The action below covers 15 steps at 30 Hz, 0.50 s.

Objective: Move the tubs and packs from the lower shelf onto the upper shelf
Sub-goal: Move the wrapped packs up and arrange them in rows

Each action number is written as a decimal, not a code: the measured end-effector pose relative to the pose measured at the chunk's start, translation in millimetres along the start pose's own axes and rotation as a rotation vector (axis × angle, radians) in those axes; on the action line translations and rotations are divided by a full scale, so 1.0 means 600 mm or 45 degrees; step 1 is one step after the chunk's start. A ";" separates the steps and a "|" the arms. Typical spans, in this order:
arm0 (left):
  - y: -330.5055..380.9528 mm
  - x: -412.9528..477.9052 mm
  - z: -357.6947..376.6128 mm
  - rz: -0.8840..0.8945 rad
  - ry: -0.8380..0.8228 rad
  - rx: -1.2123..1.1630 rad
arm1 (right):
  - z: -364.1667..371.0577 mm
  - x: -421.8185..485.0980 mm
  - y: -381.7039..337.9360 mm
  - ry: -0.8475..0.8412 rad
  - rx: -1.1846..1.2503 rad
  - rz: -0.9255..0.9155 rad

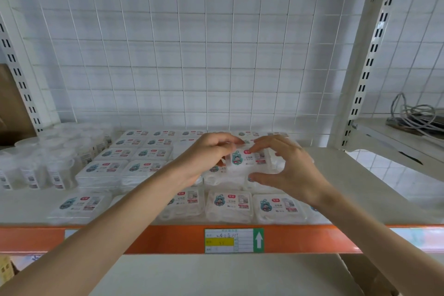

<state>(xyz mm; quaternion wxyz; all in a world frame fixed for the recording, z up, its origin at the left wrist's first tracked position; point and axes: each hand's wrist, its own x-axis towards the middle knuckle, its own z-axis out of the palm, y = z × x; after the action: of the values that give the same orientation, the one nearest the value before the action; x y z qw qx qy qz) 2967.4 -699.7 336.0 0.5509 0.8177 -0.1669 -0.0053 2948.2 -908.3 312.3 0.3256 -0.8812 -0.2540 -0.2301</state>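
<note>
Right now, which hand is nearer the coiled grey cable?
Right. The right hand is left of the coiled grey cable; the left hand is farther left, across the clear plastic pack both hold.

The upper shelf [348, 175] is a pale deck directly behind its orange front rail [168, 239]. The packs are flat, clear rectangular cases, each with a top label bearing a teal cartoon figure and a red badge. A front row of packs [229, 202] lies flat just behind the rail. Further packs in stacks [103, 170] fill the rows behind it. The held pack [249, 160] is raised above the stacks behind the rail's centre, label up. The left hand [206, 158] grips its left end; the right hand [290, 168] pinches it between fingers and thumb. The tubs [60, 173] are clear, upright, white-lidded cylinders grouped behind the rail's left end. The lower shelf [216, 274] is a pale deck below the rail.
</note>
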 end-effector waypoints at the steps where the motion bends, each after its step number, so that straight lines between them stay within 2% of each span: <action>1: -0.001 0.000 0.001 0.008 0.003 0.007 | 0.003 -0.001 0.000 0.024 -0.028 -0.016; 5: -0.010 0.000 0.002 0.091 0.100 0.104 | 0.003 -0.003 0.008 0.132 -0.014 0.040; 8: -0.026 -0.016 -0.001 0.250 0.147 0.410 | -0.009 -0.004 0.020 0.163 -0.021 0.134; 12: -0.047 -0.036 0.001 0.438 0.073 0.862 | -0.021 -0.007 0.040 0.079 -0.012 0.295; 15: -0.053 -0.043 0.009 0.470 0.092 1.043 | -0.024 -0.009 0.050 -0.034 -0.007 0.341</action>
<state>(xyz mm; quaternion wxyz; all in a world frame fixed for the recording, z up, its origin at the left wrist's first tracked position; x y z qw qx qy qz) 2950.7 -686.7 300.9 0.1790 0.9245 -0.2790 0.1883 2958.7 -939.7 305.2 0.3475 -0.9111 -0.1378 -0.1736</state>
